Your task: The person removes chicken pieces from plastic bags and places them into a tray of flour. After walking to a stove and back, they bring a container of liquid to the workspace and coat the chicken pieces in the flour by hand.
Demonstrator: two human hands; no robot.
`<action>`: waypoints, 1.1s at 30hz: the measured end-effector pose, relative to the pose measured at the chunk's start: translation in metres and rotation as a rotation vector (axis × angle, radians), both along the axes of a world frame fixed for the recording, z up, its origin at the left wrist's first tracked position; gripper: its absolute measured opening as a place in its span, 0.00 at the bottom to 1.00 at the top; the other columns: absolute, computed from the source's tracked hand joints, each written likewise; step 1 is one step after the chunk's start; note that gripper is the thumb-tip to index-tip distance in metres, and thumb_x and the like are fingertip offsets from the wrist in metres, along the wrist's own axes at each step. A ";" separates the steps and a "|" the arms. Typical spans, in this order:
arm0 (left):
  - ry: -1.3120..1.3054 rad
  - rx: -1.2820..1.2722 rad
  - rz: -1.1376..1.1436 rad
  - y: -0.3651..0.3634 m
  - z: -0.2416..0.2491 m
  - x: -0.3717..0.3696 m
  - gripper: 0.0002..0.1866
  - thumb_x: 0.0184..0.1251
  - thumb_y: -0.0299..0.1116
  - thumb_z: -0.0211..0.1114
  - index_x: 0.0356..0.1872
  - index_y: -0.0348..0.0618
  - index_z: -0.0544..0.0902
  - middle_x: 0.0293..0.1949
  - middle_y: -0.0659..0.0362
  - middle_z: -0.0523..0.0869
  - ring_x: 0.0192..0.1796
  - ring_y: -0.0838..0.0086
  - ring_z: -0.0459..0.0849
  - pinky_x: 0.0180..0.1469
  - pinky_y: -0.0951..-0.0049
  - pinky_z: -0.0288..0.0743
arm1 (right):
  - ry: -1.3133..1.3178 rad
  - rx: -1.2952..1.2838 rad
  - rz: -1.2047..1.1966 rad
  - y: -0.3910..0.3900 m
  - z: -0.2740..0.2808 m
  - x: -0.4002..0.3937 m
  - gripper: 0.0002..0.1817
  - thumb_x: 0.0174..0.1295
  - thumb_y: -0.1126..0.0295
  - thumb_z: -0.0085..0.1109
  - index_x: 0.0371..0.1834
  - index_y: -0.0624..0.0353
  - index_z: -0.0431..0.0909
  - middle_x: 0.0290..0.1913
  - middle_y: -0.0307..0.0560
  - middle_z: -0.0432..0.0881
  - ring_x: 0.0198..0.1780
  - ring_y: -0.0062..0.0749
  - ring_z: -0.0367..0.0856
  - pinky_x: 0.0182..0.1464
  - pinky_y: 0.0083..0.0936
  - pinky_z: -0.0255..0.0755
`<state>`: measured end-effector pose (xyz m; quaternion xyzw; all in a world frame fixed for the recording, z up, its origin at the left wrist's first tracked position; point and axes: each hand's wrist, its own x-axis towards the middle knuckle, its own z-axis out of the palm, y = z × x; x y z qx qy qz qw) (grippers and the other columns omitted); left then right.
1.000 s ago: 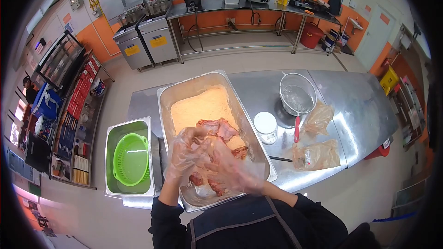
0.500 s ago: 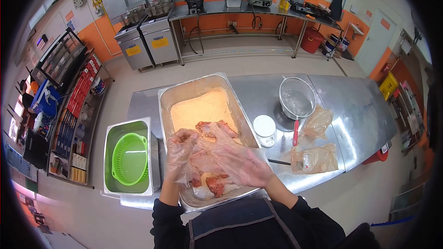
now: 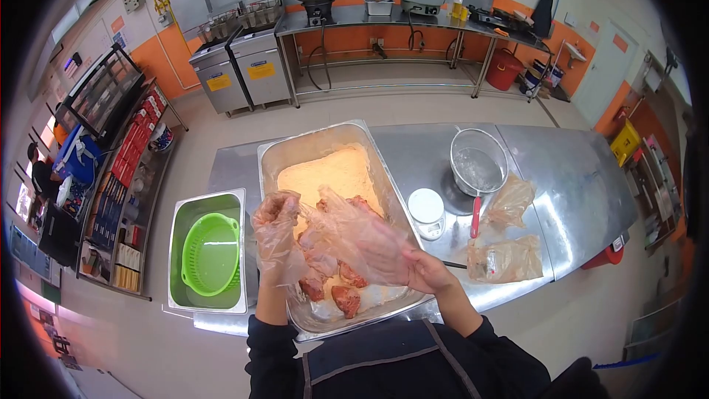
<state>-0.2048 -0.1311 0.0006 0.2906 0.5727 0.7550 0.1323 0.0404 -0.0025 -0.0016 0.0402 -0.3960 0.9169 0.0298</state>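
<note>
My left hand [image 3: 276, 225], in a loose clear plastic glove, is raised over the left side of a deep steel pan [image 3: 385, 159]. Its fingers are curled together; whether they pinch any plastic I cannot make out. My right hand [image 3: 391, 257] is stretched out flat, palm partly turned up, with its baggy clear glove [image 3: 343, 214] reaching past the fingertips toward my left hand. Below both hands, several pieces of reddish seasoned raw meat [image 3: 346, 300], looking like chicken, lie in the pan. Pale orange breading powder [image 3: 325, 174] covers its far part.
Left of the pan, a steel container [image 3: 174, 251] holds a green basket [image 3: 210, 255]. On the right of the steel table [image 3: 569, 177] are a white scale [image 3: 426, 210], a red-handled strainer [image 3: 478, 166] and two plastic bags [image 3: 506, 260]. Fryers [image 3: 258, 66] stand beyond.
My hands have drawn a little apart. The left moved left and up, its fingers curling more; the right shifted slightly, uncovering more of the meat. The view tilted slightly.
</note>
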 end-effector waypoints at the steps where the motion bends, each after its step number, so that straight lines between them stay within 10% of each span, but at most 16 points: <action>1: -0.038 0.032 -0.016 0.001 -0.002 -0.001 0.09 0.63 0.32 0.66 0.40 0.39 0.81 0.29 0.62 0.82 0.31 0.82 0.77 0.35 0.83 0.71 | 0.045 -0.132 0.002 0.002 -0.004 -0.001 0.35 0.71 0.53 0.35 0.76 0.48 0.34 0.76 0.55 0.44 0.76 0.43 0.44 0.72 0.45 0.50; 4: -0.248 0.323 -0.212 0.007 -0.005 0.007 0.16 0.63 0.34 0.66 0.50 0.38 0.78 0.35 0.59 0.84 0.36 0.77 0.81 0.39 0.80 0.76 | 0.180 -0.418 -0.100 0.000 -0.008 -0.004 0.34 0.71 0.57 0.38 0.76 0.37 0.33 0.75 0.55 0.46 0.75 0.46 0.47 0.69 0.52 0.54; 13: -0.492 -0.266 -0.822 -0.003 -0.031 0.059 0.13 0.64 0.28 0.64 0.48 0.36 0.79 0.40 0.58 0.84 0.41 0.77 0.82 0.45 0.80 0.77 | 0.127 -0.615 -0.311 -0.009 -0.031 -0.015 0.32 0.68 0.70 0.41 0.73 0.29 0.44 0.68 0.56 0.61 0.72 0.48 0.54 0.64 0.67 0.56; 33: -0.098 -0.349 -0.662 -0.007 -0.042 0.067 0.09 0.58 0.25 0.69 0.40 0.37 0.82 0.35 0.62 0.84 0.39 0.81 0.81 0.43 0.80 0.75 | 0.187 -0.676 -0.371 -0.004 -0.043 -0.012 0.30 0.65 0.66 0.43 0.70 0.30 0.49 0.69 0.56 0.60 0.72 0.51 0.55 0.63 0.73 0.51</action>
